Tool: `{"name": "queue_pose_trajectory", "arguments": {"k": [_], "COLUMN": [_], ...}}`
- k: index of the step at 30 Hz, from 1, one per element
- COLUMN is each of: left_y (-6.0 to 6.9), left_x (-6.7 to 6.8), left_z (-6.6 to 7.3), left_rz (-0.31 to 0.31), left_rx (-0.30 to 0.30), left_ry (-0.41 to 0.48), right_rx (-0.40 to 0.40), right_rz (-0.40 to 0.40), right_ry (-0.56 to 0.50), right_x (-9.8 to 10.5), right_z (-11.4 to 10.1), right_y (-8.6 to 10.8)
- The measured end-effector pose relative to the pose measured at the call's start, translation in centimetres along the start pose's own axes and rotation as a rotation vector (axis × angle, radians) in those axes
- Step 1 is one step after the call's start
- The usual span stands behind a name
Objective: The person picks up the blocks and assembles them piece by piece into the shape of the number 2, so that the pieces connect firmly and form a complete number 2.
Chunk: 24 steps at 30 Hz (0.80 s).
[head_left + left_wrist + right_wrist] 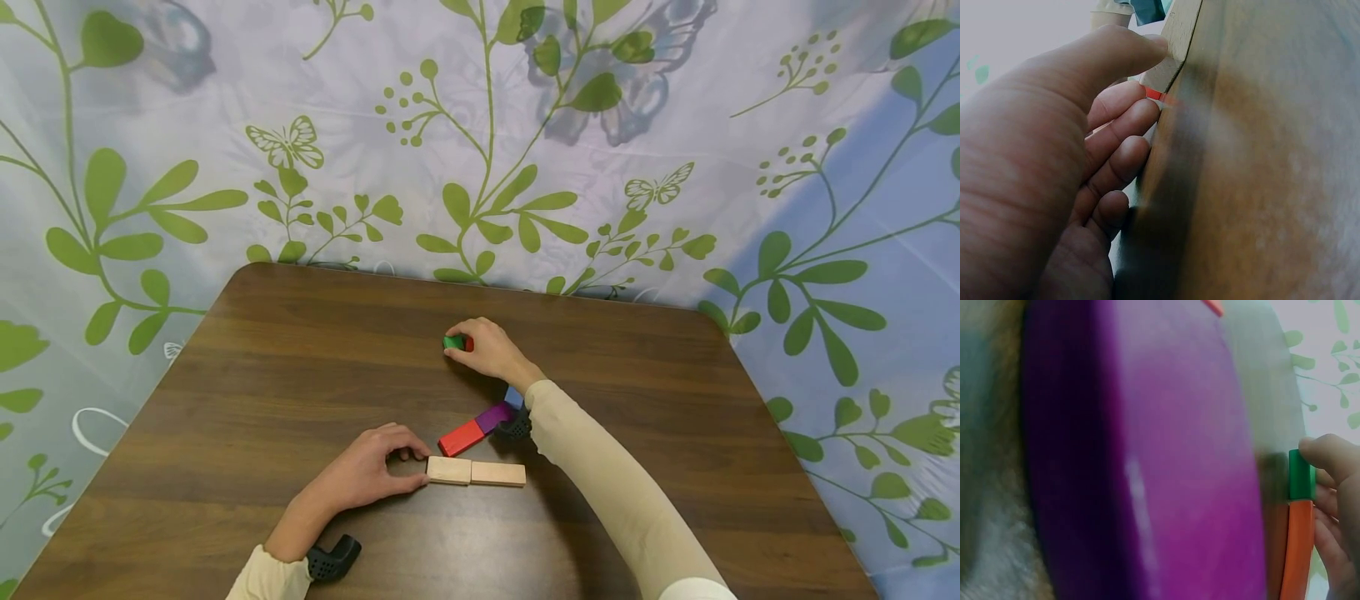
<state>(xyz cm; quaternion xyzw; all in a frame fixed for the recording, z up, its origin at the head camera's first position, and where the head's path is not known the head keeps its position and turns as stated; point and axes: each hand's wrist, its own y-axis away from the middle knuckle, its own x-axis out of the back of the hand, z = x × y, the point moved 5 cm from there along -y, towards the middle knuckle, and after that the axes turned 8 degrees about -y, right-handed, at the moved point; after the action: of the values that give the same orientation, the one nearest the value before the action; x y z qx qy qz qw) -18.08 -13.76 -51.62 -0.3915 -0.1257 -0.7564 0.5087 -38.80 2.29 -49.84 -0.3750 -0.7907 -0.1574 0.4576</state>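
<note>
My right hand (pixel 489 350) reaches to the far middle of the table and pinches a green block (pixel 453 342) between thumb and fingers. An orange-red block (pixel 1298 550) lies end to end with the green one, mostly hidden under that hand in the head view. My left hand (pixel 371 468) has its thumb and index finger at the two sides of the left end of a plain wooden block (pixel 448 470). That block meets a second plain wooden block (pixel 498 474) in a straight row.
Behind the wooden row, a red block (pixel 461 437), a purple block (pixel 492 416) and a blue block (pixel 513 397) form a slanting line, partly beneath my right wrist. The brown table (pixel 337 333) ends at a leaf-patterned cloth (pixel 345 167).
</note>
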Motion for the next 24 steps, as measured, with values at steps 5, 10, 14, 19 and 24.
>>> {"name": "queue_pose_trajectory", "arguments": {"k": [5,10,14,19,24], "left_y": [-0.1,-0.1,-0.2,-0.2,-0.1], "left_x": [0.0,0.0,-0.1,-0.1,-0.1], "left_z": [0.1,0.2,0.2,0.2,0.1], "left_rz": [-0.006,-0.013,-0.018,-0.023,-0.021], "left_rx": [0.000,0.004,0.003,0.005,0.012], "left_ry": [-0.008,0.000,0.000,-0.003,-0.001], "right_rx": [0.018,0.025,0.016,0.018,0.013], "right_rz": [-0.006,-0.013,-0.025,-0.023,0.030], "right_ry": [0.004,0.007,0.006,-0.009,-0.036], "right_x": [0.0,0.0,0.2,0.8,1.7], "right_z": [0.0,0.1,0.0,-0.3,-0.1], "right_y": [0.1,0.2,0.5,1.4,3.0]}}
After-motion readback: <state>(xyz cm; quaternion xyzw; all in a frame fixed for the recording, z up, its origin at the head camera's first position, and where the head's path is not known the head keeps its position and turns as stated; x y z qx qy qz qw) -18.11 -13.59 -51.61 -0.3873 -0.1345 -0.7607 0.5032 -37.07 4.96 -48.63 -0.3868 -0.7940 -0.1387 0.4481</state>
